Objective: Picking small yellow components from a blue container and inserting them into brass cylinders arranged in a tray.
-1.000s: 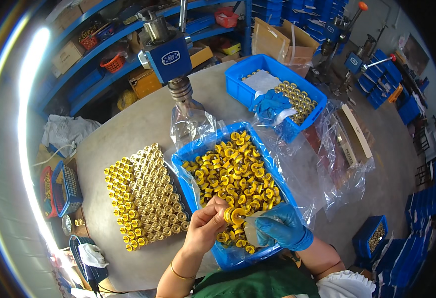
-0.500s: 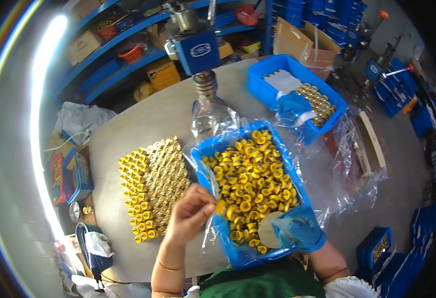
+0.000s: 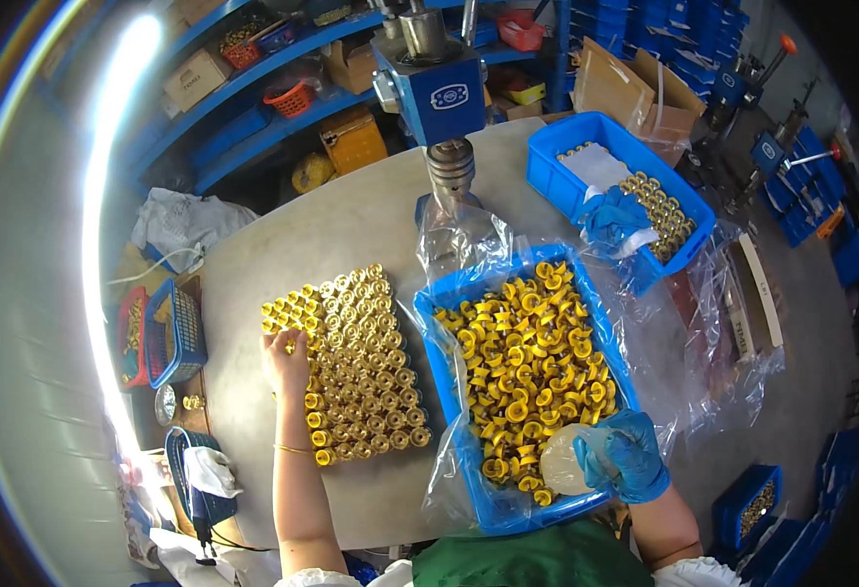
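head: left hand (image 3: 287,366) curled at eight o'clock, hold unclear; nudging risked toppling brass parts (image 3: 363,364); right hand (image 3: 630,458) clasped translucent piece (image 3: 563,462).

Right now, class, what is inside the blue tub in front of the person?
Yellow parts, heaped loosely. They hide the floor of the tub; a pale sheet in the gloved right hand covers some parts too.

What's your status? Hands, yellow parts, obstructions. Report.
Left hand at rowed yellow parts, grip unclear. Gloved right hand holding translucent disc. Blue bin heaped with more; plastic film over rim.
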A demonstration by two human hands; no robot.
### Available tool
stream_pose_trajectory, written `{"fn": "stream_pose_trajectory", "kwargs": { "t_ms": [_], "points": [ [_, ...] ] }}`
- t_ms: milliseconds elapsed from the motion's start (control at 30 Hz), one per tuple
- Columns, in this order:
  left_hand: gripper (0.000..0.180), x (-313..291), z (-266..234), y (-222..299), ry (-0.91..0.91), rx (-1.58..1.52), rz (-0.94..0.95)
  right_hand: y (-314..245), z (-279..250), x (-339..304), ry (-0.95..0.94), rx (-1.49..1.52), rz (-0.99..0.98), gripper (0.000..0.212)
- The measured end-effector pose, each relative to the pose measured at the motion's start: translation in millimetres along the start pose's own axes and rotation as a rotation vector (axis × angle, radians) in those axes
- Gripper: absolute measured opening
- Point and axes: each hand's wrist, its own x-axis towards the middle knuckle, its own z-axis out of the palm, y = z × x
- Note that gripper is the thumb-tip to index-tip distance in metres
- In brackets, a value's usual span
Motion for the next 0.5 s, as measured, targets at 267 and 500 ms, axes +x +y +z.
{"fn": "stream_pose_trajectory", "kwargs": {
  "t_ms": [267, 500],
  "points": [
    [0.015, 1.3, 9.7, -15.2, 0.012, -0.038, 0.076, -1.9, 0.2, 2.3, -0.068, 0.000, -0.005, 0.029],
    [0.015, 0.5, -7.6, 7.5, -0.108, 0.212, 0.072, -7.6, 3.8, -0.1, -0.050, -0.005, 0.031, 0.024]
  ]
}}
